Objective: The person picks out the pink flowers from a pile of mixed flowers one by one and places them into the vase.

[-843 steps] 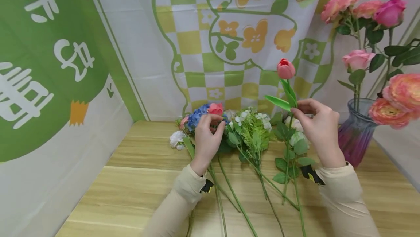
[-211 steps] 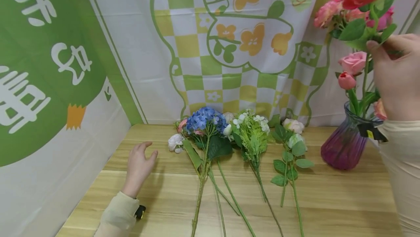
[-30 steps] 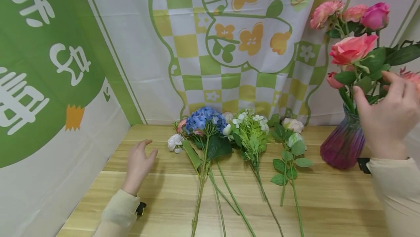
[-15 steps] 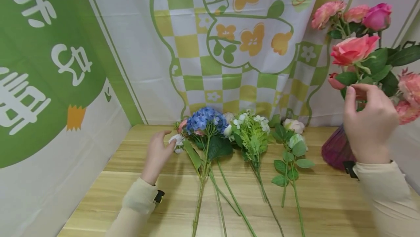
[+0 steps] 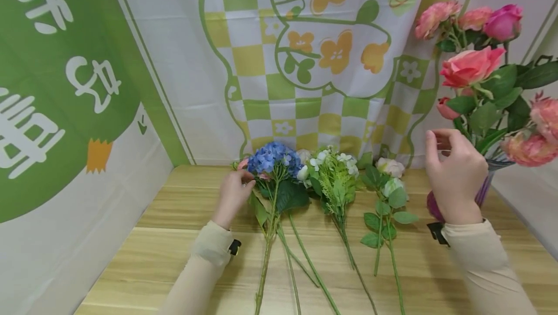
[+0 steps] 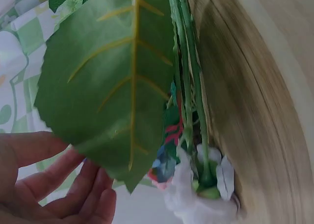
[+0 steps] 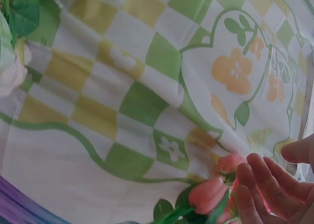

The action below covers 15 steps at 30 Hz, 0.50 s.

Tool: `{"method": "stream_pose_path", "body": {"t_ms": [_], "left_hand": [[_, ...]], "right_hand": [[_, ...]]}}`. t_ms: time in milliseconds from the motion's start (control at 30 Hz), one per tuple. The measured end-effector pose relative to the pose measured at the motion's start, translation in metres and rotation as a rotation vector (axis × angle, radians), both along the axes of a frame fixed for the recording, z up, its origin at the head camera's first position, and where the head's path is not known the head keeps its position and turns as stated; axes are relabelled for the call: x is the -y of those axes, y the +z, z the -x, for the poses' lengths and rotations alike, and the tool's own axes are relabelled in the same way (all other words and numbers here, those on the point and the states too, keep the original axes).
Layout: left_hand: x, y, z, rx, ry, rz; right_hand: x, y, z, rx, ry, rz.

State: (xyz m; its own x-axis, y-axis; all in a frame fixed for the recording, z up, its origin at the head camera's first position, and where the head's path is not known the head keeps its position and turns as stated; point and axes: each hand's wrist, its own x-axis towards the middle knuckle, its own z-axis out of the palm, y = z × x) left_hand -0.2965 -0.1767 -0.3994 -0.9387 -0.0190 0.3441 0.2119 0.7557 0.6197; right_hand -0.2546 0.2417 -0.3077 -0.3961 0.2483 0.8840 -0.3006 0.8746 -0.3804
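Observation:
My left hand [image 5: 235, 194] is at the left edge of the blue hydrangea [image 5: 272, 159], its fingers loosely bent near the leaves. In the left wrist view a broad green leaf [image 6: 113, 82] partly covers those fingers, and a white flower [image 6: 211, 199] lies beyond them. My right hand [image 5: 457, 174] hovers in front of the purple glass vase [image 5: 434, 206], fingers bent and holding nothing. Behind it, a coral rose [image 5: 471, 67] and a tulip [image 5: 446, 108] stand in the vase. The right wrist view shows the tulip [image 7: 208, 194] close to the fingers.
Green sprays with small white blossoms [image 5: 333, 174] lie mid-table, stems toward the front. Pale roses [image 5: 390, 166] with leafy stems lie to their right. More pink flowers [image 5: 532, 148] lean out of the vase at right. A printed cloth [image 5: 314, 111] hangs behind the wooden table [image 5: 152, 257].
The tulip and coral rose, held by my right hand in earlier frames, now stand in the vase. That hand has drawn left from them; my left hand has moved right to the hydrangea.

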Motion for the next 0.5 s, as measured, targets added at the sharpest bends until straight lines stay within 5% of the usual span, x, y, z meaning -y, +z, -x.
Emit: {"method": "stream_pose_path", "body": {"t_ms": [500], "left_hand": [[-0.018, -0.002, 0.035, 0.213, -0.006, 0.212]], "right_hand": [[0.019, -0.025, 0.0, 0.104, 0.039, 0.038]]}}
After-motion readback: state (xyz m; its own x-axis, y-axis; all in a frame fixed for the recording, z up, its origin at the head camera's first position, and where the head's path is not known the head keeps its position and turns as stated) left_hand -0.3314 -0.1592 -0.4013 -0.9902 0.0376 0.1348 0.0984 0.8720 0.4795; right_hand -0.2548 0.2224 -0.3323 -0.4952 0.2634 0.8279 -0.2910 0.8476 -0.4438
